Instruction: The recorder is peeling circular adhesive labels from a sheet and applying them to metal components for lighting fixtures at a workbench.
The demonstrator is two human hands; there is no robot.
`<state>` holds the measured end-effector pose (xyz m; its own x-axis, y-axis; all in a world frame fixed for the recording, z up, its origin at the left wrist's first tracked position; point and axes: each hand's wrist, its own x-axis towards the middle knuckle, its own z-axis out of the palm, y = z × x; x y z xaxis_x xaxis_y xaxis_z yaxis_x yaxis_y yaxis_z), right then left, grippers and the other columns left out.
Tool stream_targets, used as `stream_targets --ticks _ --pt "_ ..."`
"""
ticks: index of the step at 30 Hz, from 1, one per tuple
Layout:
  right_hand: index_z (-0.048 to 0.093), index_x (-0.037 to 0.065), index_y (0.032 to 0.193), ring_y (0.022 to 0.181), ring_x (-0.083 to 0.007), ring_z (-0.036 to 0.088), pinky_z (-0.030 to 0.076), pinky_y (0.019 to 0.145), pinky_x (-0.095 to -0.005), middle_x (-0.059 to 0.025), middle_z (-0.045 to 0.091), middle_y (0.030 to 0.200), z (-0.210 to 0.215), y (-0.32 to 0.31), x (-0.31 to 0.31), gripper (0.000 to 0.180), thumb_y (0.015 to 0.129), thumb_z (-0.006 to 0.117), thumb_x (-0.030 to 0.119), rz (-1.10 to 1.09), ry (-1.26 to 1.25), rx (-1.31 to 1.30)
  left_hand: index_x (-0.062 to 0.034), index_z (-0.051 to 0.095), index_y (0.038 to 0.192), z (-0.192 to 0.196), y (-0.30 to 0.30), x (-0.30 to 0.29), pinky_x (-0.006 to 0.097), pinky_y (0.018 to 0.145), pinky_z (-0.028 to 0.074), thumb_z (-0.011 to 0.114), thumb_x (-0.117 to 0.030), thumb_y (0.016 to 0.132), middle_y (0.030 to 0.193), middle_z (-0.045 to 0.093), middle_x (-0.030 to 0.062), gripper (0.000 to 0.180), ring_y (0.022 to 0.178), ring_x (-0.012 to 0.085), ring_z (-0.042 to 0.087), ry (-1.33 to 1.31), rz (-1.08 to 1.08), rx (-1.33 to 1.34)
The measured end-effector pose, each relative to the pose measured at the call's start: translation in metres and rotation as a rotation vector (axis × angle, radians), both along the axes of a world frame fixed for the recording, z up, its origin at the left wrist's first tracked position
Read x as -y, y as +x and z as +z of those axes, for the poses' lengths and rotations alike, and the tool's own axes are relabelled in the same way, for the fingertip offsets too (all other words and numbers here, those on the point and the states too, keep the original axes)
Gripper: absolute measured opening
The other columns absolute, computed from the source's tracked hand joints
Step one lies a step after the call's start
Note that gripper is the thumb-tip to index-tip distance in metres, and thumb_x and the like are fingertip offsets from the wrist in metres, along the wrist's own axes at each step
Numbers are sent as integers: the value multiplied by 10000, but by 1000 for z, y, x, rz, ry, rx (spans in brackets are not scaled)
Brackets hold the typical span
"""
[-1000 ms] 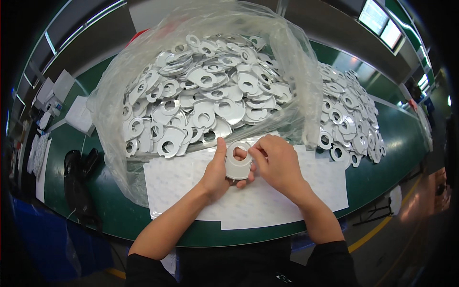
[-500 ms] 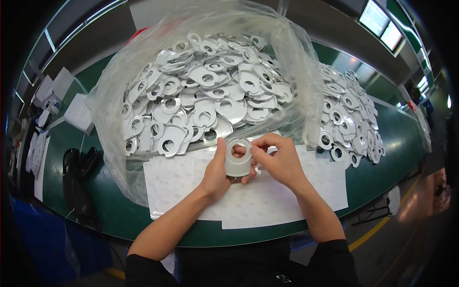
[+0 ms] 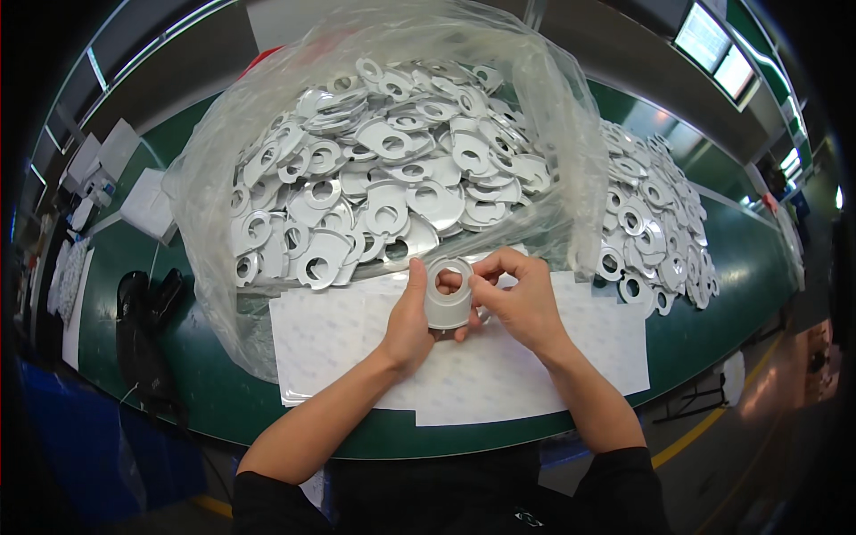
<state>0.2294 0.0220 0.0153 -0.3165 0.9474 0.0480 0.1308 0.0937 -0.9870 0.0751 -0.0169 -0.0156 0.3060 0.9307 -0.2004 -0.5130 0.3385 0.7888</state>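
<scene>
Above the white sheets, my left hand (image 3: 408, 323) is closed on a pale grey-white part with a round hole and a wide rounded tab (image 3: 448, 314). Its thumb lies along the left edge and its fingers curl behind, partly showing through the hole. At the ring's right rim, my right hand (image 3: 524, 301) has thumb and forefinger bent together against the part. Whether they also pinch something small cannot be made out. Just beyond my hands, a large heap of similar parts (image 3: 385, 220) fills a clear plastic bag (image 3: 203, 209).
White paper sheets (image 3: 526, 392) lie under my hands on the green table (image 3: 740, 259). To the right is a second pile of ring parts (image 3: 658, 223). A black object (image 3: 143, 348) and a white box (image 3: 150, 207) are at the left.
The view has shifted very slightly. Both hands keep nearly the same grip on the ring part, at the same place over the sheets.
</scene>
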Motion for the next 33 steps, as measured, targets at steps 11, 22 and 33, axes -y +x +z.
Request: stream_targets --ticks 11,22,33 --pt "548 -68 905 549 -125 560 520 455 -250 -96 516 826 2 -9 7 153 770 588 -8 23 -156 -132 -84 507 1067 -1 3 2 297 609 439 108 -621 919 1024 584 89 685 759 167 549 42 54 -1" --pt "485 -27 938 591 -73 516 475 423 -224 -37 478 755 -7 -16 13 273 736 656 41 5 -131 -113 -103 501 1056 -3 4 3 304 664 448 110 -637 911 977 579 63 677 805 163 548 42 78 -54" --pt "560 -30 887 524 -66 498 432 406 -211 -25 511 687 -11 -16 7 227 898 585 195 -25 -214 -255 -97 500 1035 4 -1 0 307 626 452 122 -610 926 952 583 85 646 801 179 565 -40 78 43"
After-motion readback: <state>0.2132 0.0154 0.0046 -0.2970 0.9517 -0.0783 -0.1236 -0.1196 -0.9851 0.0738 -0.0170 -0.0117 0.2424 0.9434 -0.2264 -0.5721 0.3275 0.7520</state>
